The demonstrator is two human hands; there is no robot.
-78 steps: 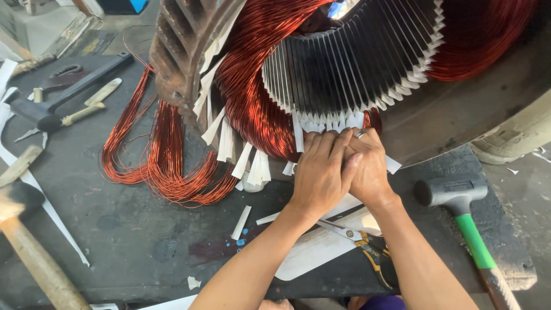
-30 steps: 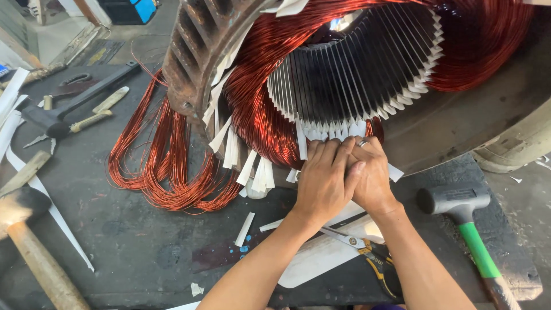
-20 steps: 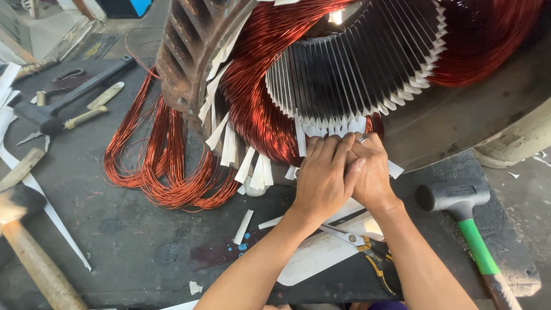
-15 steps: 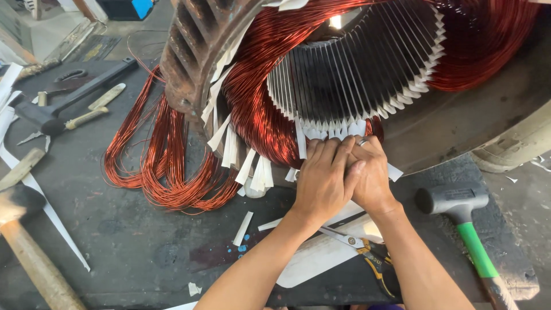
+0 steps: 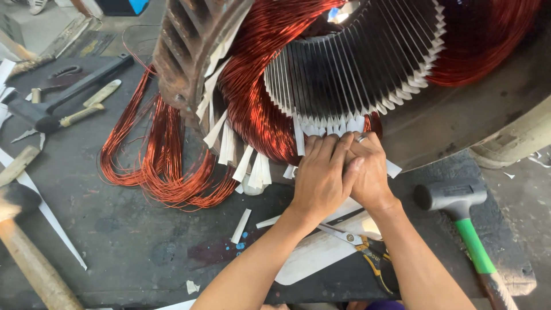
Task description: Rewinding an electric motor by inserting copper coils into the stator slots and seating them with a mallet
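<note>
Both hands press together at the lower rim of the stator, which lies on the bench with its bore axis running away from the camera. The left hand lies flat, fingers extended onto the white slot papers. The right hand curls beside it, touching; what it grips cannot be told. A copper coil trails left.

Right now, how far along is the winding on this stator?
Done: copper coils already sit in many slots of the stator core, with white insulation strips sticking out at the end. In hand: left hand and right hand press together at the bottom slots. Left: a loose coil bundle hangs outside on the bench. The rubber mallet and scissors lie unused.
</note>
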